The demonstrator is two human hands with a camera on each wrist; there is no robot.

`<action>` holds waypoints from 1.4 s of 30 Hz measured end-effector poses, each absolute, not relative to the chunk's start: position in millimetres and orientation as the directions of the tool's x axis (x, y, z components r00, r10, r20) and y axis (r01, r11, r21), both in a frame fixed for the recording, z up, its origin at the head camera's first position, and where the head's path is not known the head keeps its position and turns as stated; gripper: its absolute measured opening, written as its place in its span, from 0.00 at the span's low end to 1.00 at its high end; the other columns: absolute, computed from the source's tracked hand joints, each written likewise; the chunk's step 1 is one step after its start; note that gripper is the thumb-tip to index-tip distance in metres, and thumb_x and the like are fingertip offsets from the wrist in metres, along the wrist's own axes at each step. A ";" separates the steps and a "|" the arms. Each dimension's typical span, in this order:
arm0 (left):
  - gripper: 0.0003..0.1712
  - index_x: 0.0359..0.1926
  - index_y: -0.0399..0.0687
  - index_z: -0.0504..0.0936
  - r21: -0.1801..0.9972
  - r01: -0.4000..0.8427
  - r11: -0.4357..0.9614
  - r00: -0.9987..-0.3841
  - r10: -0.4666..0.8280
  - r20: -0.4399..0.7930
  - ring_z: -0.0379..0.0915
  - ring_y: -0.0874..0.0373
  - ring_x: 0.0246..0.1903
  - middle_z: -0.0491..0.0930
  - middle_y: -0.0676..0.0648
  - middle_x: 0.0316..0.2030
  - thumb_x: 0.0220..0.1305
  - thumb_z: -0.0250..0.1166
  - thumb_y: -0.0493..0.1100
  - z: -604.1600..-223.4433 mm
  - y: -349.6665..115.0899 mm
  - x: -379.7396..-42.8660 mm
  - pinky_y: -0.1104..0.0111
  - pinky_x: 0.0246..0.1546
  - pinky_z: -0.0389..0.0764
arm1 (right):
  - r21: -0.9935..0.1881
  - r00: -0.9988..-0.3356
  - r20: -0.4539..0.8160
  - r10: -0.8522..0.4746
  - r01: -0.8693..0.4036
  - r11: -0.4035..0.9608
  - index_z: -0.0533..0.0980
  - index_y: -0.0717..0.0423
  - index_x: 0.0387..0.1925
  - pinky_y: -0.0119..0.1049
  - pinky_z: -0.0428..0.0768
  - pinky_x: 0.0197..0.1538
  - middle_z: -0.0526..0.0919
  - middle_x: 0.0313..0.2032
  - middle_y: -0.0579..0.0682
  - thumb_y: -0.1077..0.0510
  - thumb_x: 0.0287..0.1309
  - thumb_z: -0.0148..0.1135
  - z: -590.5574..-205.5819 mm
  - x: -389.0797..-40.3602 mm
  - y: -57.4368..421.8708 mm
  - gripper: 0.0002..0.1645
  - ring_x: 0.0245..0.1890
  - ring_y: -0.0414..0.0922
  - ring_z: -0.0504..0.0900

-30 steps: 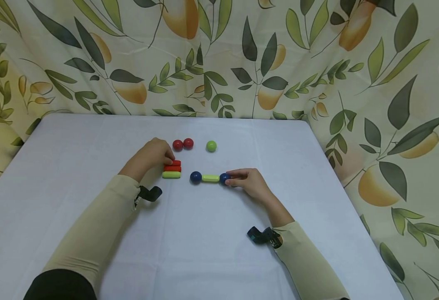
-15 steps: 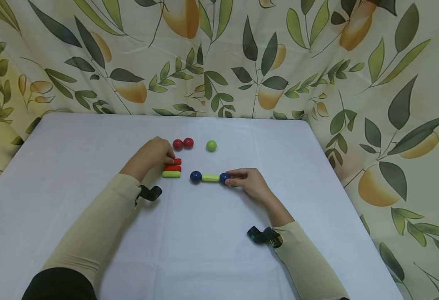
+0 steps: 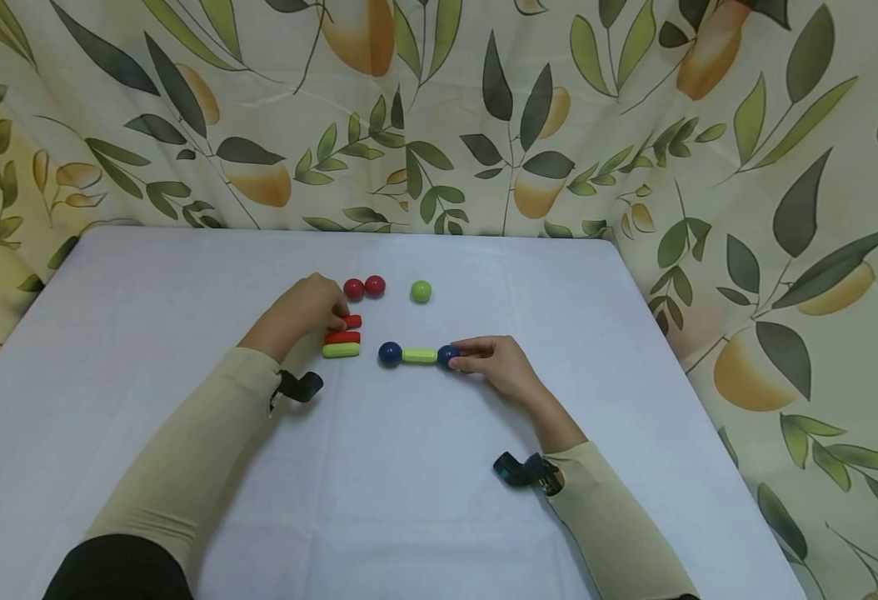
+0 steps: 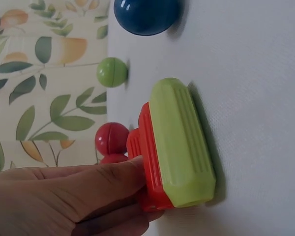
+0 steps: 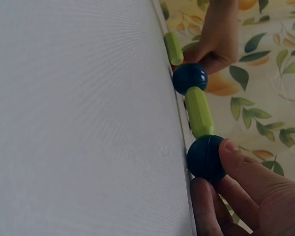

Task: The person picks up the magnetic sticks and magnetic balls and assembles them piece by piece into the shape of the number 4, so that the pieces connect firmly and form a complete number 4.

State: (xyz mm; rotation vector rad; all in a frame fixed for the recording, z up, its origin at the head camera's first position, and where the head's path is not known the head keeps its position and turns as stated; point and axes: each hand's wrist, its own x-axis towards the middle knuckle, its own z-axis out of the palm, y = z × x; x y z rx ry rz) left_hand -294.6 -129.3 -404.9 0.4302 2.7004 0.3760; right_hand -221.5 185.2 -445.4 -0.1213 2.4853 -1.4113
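Note:
My left hand [image 3: 307, 304] pinches the farthest red rod [image 3: 352, 321] between thumb and fingers, which cover its left end. Nearer to me, a second red rod [image 3: 343, 337] and a yellow-green rod [image 4: 182, 142] lie side by side, parallel to it. To their right, another yellow-green rod [image 3: 419, 356] joins two dark blue balls into a dumbbell shape. With thumb and fingers, my right hand [image 3: 506, 367] holds the right blue ball [image 5: 206, 157]. The left blue ball [image 5: 190, 78] is untouched, at the dumbbell's other end.
Two red balls [image 3: 364, 287] sit together beyond the left hand, and a green ball [image 3: 421, 291] stands to their right. All lie on a white-covered table [image 3: 409, 500]. A leaf-and-fruit patterned curtain [image 3: 439, 117] hangs behind and along the right side.
The left hand has drawn the farthest red rod slightly away from the second one, so a narrow gap shows between them. The right hand and the dumbbell piece have stayed in place.

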 end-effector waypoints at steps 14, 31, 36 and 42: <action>0.17 0.49 0.44 0.87 0.569 0.069 0.819 -0.934 0.253 -0.252 0.70 0.49 0.48 0.84 0.44 0.45 0.61 0.71 0.46 -419.0 -152.0 -295.4 0.61 0.45 0.77 | -0.857 -0.957 -0.202 -0.210 0.069 0.511 0.82 0.57 0.52 0.30 0.77 0.47 0.87 0.46 0.55 0.54 0.54 0.74 -446.5 -221.8 185.3 0.24 0.45 0.44 0.85; 0.23 0.54 0.44 0.84 0.707 -0.155 0.690 -0.946 0.103 -0.308 0.71 0.48 0.51 0.81 0.41 0.50 0.61 0.69 0.51 -431.7 -153.0 -298.3 0.63 0.47 0.78 | -0.857 -0.954 -0.214 -0.212 0.079 0.510 0.82 0.56 0.53 0.31 0.76 0.47 0.87 0.46 0.55 0.52 0.54 0.74 -449.1 -224.1 186.3 0.25 0.43 0.43 0.86; 0.25 0.56 0.44 0.82 0.715 -0.156 0.682 -0.949 0.098 -0.300 0.71 0.48 0.52 0.80 0.41 0.52 0.61 0.69 0.51 -431.4 -146.8 -297.7 0.63 0.48 0.79 | -0.853 -0.954 -0.218 -0.206 0.084 0.515 0.82 0.56 0.53 0.30 0.77 0.46 0.88 0.45 0.54 0.53 0.54 0.74 -448.9 -223.4 186.6 0.24 0.43 0.43 0.86; 0.25 0.56 0.44 0.81 0.739 -0.181 0.649 -0.946 0.092 -0.312 0.72 0.48 0.53 0.77 0.41 0.55 0.61 0.68 0.51 -424.4 -133.0 -294.7 0.62 0.50 0.80 | -0.857 -0.955 -0.219 -0.198 0.091 0.508 0.83 0.54 0.52 0.35 0.77 0.51 0.87 0.46 0.53 0.54 0.53 0.74 -449.0 -224.3 185.8 0.23 0.46 0.44 0.85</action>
